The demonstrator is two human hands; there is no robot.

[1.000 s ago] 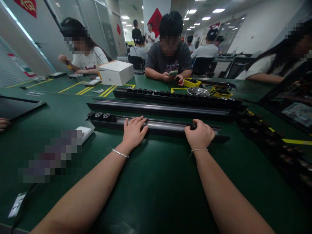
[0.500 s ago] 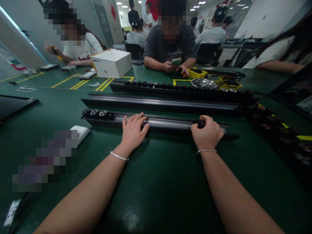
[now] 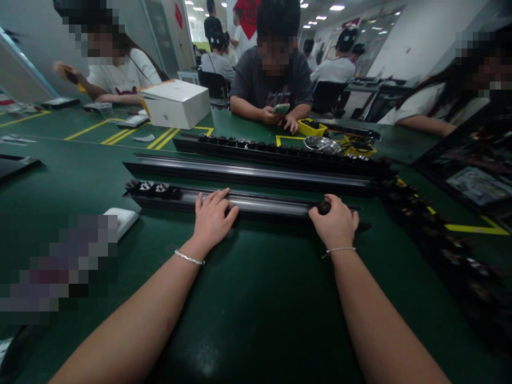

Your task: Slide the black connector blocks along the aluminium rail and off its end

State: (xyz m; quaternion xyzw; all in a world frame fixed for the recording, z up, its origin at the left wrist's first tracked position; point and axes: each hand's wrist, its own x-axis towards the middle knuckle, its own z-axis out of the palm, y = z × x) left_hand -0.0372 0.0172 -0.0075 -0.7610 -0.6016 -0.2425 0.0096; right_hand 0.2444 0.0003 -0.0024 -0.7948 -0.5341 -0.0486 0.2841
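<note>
The left hand was laid flat, fingers spread, on a black rail; a small black knob was pinched by the curled right hand.

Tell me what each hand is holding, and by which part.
The right hand grips a small black part at the near rail; the hold is mostly hidden. The left hand rests flat on the rail, gripping nothing.

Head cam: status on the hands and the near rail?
Left hand flat on the near black rail, fingers spread. Right hand closed on a small black part at the rail. Three parts seated at its left end.
</note>
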